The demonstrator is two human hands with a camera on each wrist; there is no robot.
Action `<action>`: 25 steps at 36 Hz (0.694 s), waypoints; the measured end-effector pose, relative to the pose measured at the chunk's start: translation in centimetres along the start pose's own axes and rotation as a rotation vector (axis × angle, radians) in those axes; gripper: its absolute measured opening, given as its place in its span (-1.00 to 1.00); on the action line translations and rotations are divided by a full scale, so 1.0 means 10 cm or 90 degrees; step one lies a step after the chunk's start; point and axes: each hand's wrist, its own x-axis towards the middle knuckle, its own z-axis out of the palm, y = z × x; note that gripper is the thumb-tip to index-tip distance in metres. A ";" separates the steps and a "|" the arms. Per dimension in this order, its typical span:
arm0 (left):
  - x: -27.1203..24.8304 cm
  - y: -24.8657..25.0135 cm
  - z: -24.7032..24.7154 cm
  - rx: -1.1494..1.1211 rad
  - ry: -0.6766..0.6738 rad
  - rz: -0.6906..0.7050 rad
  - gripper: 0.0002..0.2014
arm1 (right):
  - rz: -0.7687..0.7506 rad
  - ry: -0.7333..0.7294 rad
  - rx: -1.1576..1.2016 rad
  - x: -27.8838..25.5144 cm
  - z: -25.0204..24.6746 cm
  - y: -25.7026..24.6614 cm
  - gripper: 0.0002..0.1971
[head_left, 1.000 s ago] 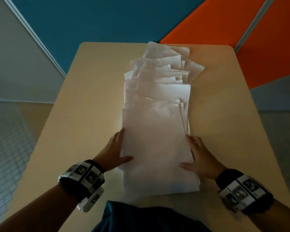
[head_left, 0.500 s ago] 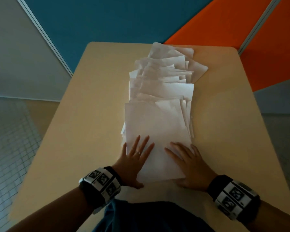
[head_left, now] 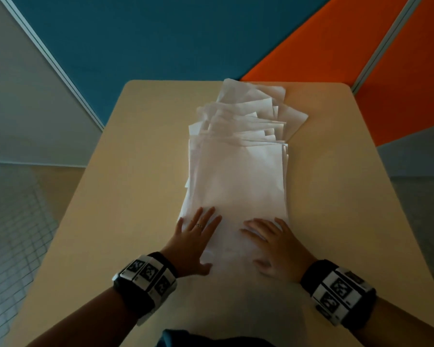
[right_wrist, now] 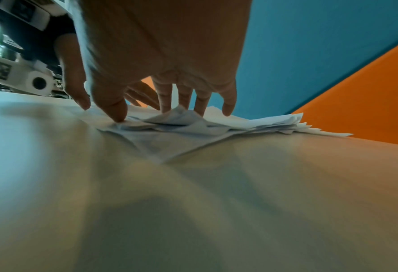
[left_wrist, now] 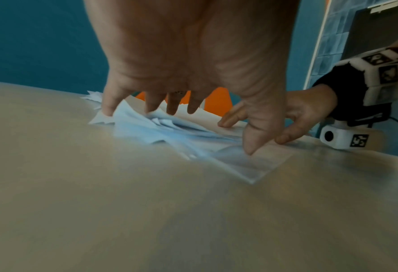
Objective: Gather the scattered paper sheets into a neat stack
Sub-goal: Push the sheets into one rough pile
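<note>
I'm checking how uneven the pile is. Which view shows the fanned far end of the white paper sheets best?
The head view: the white paper sheets lie whole on the beige table, far corners splayed. The right wrist view shows only layered edges side-on; the left wrist view mostly the near corner, behind the left hand.

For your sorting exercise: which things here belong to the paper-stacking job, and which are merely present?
Belonging to the job:
paper sheets
left hand, pressing them
right hand, pressing them

Merely present:
table
wrist bands
blue wall panel
orange wall panel
</note>
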 end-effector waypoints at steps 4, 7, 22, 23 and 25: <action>0.11 -0.10 -0.06 -0.014 0.022 -0.019 -0.02 | 0.024 0.035 0.016 0.12 -0.03 0.12 -0.24; 0.14 -0.14 -0.07 0.080 0.031 -0.012 0.06 | 0.020 0.017 -0.005 0.14 -0.03 0.14 -0.09; 0.62 -0.41 -0.48 -0.184 0.156 -0.115 0.16 | 0.257 0.163 0.334 0.62 -0.24 0.64 -0.28; 0.69 -0.46 -0.54 -0.251 0.217 -0.176 0.13 | 0.364 0.194 0.354 0.70 -0.28 0.78 -0.31; 0.84 -0.55 -0.67 -0.350 0.244 -0.300 -0.03 | 0.551 0.174 0.375 0.81 -0.33 1.05 -0.32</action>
